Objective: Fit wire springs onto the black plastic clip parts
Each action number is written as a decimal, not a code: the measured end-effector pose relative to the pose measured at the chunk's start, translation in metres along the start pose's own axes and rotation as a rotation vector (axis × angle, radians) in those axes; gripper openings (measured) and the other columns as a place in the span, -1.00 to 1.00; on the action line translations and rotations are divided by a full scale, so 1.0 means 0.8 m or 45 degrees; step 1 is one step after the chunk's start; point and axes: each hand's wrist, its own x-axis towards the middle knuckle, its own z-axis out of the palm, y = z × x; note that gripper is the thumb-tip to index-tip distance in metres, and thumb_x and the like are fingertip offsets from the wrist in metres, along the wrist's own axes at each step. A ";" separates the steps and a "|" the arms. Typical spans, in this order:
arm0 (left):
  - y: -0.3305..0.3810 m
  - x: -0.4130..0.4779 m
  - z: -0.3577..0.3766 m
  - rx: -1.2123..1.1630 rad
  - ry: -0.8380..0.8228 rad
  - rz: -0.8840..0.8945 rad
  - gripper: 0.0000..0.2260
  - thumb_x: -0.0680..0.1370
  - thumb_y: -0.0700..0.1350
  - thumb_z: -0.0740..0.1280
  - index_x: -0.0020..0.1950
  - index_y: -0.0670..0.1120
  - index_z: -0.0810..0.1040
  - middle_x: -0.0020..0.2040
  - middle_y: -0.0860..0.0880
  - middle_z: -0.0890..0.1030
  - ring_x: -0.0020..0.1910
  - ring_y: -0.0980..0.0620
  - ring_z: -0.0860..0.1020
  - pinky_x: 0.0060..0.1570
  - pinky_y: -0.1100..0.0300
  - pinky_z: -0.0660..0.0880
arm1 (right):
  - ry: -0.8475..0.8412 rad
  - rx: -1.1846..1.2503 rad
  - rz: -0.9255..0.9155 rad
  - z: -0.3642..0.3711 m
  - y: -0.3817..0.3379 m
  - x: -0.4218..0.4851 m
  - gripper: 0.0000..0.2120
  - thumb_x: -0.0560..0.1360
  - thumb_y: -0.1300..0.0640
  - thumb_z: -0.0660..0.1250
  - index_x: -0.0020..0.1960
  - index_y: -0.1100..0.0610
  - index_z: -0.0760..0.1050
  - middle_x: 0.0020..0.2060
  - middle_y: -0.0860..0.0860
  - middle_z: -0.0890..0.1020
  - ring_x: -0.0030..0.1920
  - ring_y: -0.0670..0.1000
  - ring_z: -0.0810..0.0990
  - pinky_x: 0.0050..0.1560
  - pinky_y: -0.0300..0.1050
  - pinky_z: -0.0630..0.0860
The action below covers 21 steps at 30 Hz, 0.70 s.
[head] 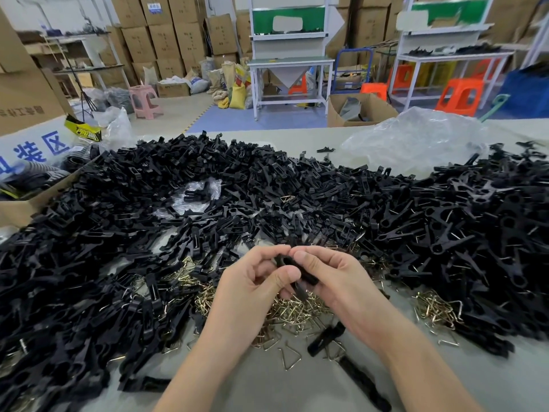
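You hold 1 black clip part (298, 270) between your 2 hands, raised just above the loose wire springs (292, 312), likely so that the next spring sits right under your fingers. Your left hand (252, 283) pinches the part with thumb and curled fingers. Your right hand (335, 281) grips its other end. I cannot tell whether a spring is already seated. The heaps of clips (118, 233) crowd in from the left, back and right, touching the springs. Your only open room is the bare table (267, 391) near you, between your forearms.
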 end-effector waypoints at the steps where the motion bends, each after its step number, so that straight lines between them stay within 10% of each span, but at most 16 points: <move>1: 0.001 0.000 0.001 -0.009 0.009 0.005 -0.76 0.39 0.11 0.47 0.04 0.21 0.62 -0.23 -0.05 0.72 -0.29 0.05 0.67 -0.15 0.31 0.57 | -0.004 0.074 0.012 0.000 -0.001 0.000 -0.71 0.50 0.02 0.45 0.14 0.15 0.69 0.05 0.23 0.71 0.03 0.16 0.68 0.11 -0.03 0.62; 16: -0.003 -0.005 -0.013 0.657 -0.138 0.108 -0.75 0.53 0.16 0.40 0.14 0.44 0.46 -0.15 0.26 0.64 -0.28 0.30 0.54 -0.30 0.43 0.35 | -0.130 -0.023 0.142 -0.019 -0.008 -0.001 -0.55 0.33 0.10 0.57 0.22 0.01 0.67 -0.04 0.05 0.72 0.01 0.01 0.69 0.07 -0.17 0.61; 21: -0.011 0.000 -0.017 0.707 0.083 0.125 -0.80 0.52 0.17 0.33 0.13 0.37 0.46 -0.08 0.34 0.62 -0.18 0.32 0.56 -0.22 0.37 0.41 | 0.144 -0.371 -0.078 -0.016 -0.004 0.000 -0.80 0.52 -0.07 0.39 0.14 -0.18 0.65 -0.02 0.01 0.74 -0.07 -0.02 0.70 -0.02 -0.18 0.61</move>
